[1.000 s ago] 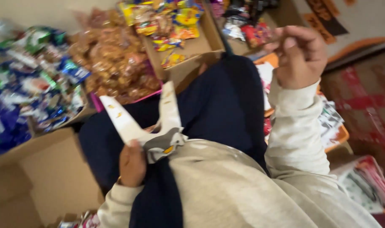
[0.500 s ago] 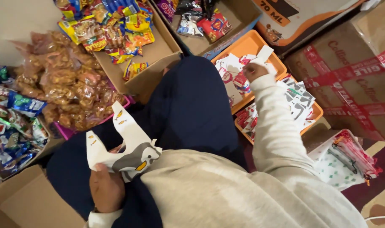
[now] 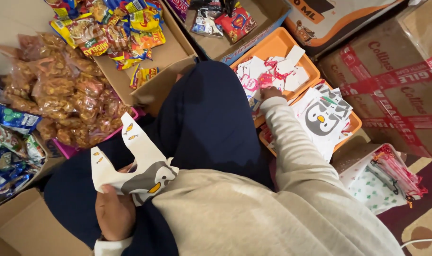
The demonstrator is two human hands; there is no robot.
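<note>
Several brown cardboard cartons [image 3: 405, 76] crowd the right side of the floor, the biggest bound with red printed tape, and smaller open boxes ring the seated person so that everything lies within arm's reach. An open cardboard box of bright yellow and red snack packets [image 3: 126, 33] sits ahead of the knees, and beside it, to the left, a heap of clear bags of golden-brown fried snacks [image 3: 59, 95] spills over a pink tray edge. To the right of the dark blue trouser leg stand two orange plastic trays [image 3: 272, 47]: the farther one holds small white paper cut-outs with pink print [image 3: 268, 71], the nearer a stack of white penguin-printed paper sheets [image 3: 325, 116], sorted by kind. The right hand [image 3: 268, 92] reaches into the farther tray with its fingers down among the small cut-outs; the sleeve hides most of it, so I cannot tell whether it has closed on one. The left hand [image 3: 114, 213] rests low over the lap, fingers clamped on the bottom edge of a folded white paper bag with a grey penguin face and little orange fish [image 3: 130, 166], holding it upright with its open end turned away.
</note>
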